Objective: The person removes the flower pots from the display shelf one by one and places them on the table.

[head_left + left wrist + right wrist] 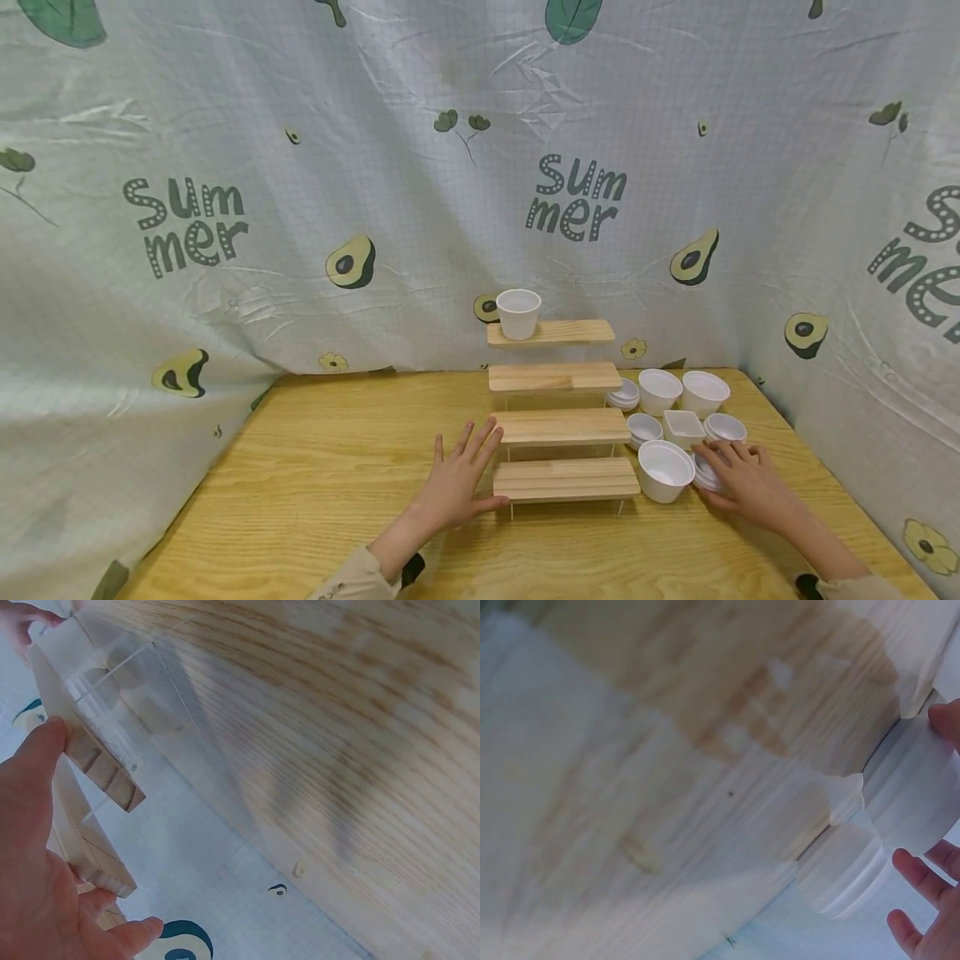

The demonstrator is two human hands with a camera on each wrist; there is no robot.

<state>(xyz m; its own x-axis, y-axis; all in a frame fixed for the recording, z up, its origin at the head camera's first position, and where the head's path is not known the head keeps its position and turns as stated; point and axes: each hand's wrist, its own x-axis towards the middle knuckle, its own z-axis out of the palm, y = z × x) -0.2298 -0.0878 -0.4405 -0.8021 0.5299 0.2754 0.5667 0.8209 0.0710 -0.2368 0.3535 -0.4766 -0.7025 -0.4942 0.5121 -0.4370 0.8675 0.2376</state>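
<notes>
A wooden four-tier step rack (562,427) with clear supports stands on the table. My left hand (452,485), fingers spread, touches its left end; in the left wrist view the thumb (49,742) lies against the end of one tier. Over at the right, my right hand (753,483) grips a low stack of round white bowls (705,475), partly hidden under the fingers. The right wrist view shows thumb and fingers around the stack's ribbed side (911,784). Close to its left sits a deep white cup (666,472). Another white cup (519,315) stands on the top tier.
Behind my right hand are two tall white cups (660,392), a square white container (683,428) and several low round bowls (725,427). A printed curtain (420,208) hangs along the table's back and sides. The wooden table (337,450) extends left of the rack.
</notes>
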